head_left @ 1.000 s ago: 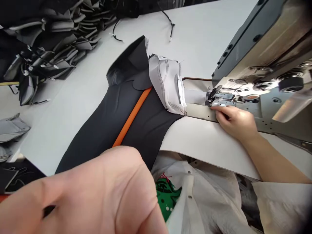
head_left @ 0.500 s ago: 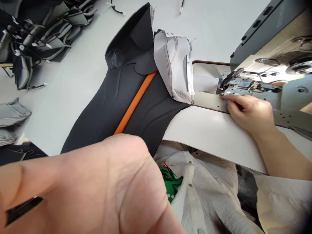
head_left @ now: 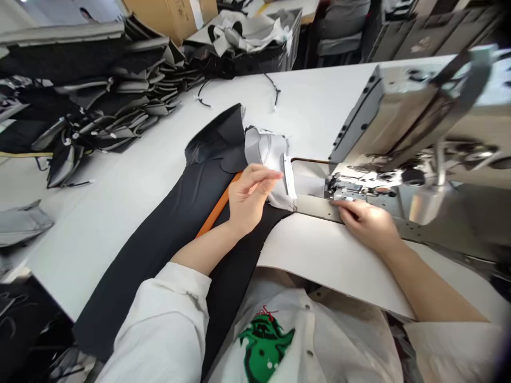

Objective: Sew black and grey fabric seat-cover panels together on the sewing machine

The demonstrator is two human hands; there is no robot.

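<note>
Black fabric panel (head_left: 159,239) with an orange stripe (head_left: 212,215), spread across the white table (head_left: 115,207)

I see it left of the grey metal sewing machine (head_left: 355,125). My left hand (head_left: 249,199), fingers curled, is over it; my right hand (head_left: 369,226) is bent narrow beside the machine's metalwork. I cannot tell whether either holds anything. Behind, pale grey cloth (head_left: 255,32) heaps from a dark grey crate (head_left: 296,40) near a brown cardboard box (head_left: 157,18)

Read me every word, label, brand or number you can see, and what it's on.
No readable text.
Cardboard box: any marks too blurred.
Sewing machine: no legible brand.
White cable tips: too small to tell.
Green print on the shirt: no legible letters.
</note>
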